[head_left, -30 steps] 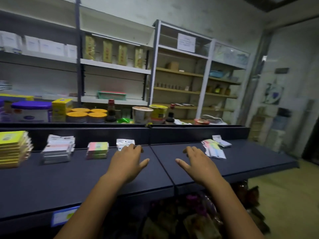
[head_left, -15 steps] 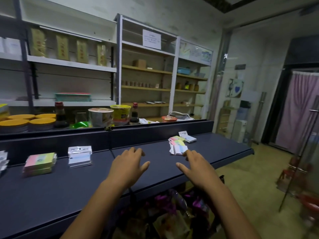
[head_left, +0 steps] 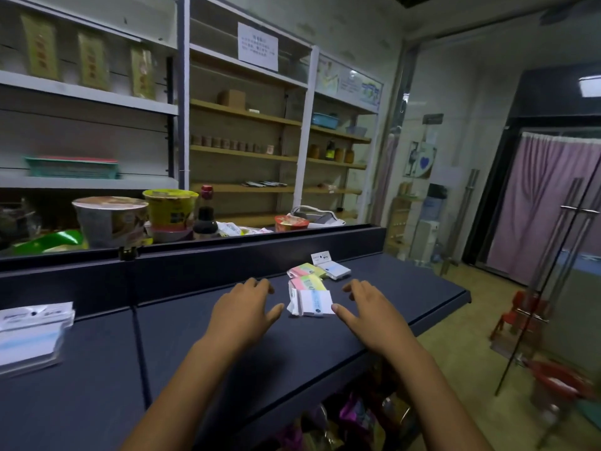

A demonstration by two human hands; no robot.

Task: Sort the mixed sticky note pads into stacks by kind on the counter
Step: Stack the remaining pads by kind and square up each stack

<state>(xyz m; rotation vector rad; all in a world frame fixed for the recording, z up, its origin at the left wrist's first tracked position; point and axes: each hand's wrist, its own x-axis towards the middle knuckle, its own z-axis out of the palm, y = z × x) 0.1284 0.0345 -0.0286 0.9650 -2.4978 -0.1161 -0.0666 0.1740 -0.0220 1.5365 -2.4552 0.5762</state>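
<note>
My empty, spread hands point(head_left: 305, 312) have now reached the unsorted white and pastel pads point(head_left: 310, 292) mid-frame on the dark worktop point(head_left: 201, 359), sorting about to resume.

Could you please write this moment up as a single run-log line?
left hand: open, empty | right hand: open, empty, thumb beside white pad | mixed pile: unsorted | counter

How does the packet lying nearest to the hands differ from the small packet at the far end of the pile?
The nearest packet shows a plain white face with a pale blue band; the far packet has a raised white header card. The nearest packet lies between the left hand and the right hand; the far packet lies beyond both. Both rest on the dark counter.
</note>
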